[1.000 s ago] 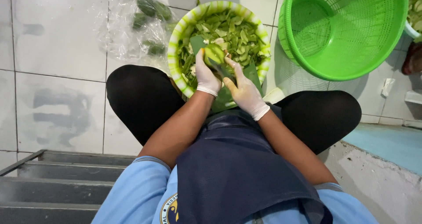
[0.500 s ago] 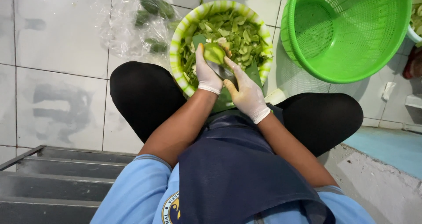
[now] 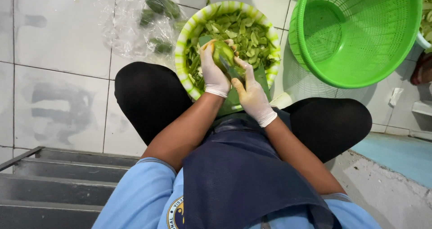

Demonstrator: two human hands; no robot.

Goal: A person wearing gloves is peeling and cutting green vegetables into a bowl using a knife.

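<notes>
- My left hand (image 3: 213, 71) has a closed grip around a green fruit (image 3: 223, 51), held just over the striped bowl (image 3: 183, 35) full of green peels.
- My right hand (image 3: 252, 94) has a closed grip on a knife (image 3: 229, 68), and its blade touches the fruit.
- An empty green basket (image 3: 360, 35) sits on the floor near the bowl.
- A clear bag (image 3: 144, 24) of fruits lies beside the bowl.

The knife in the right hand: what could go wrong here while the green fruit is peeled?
1. The knife lies against the green fruit, close to the left hand; a slip might cut through the thin glove.
2. The right hand works above the bowl; peels could miss it and land on the tiled floor.
</notes>
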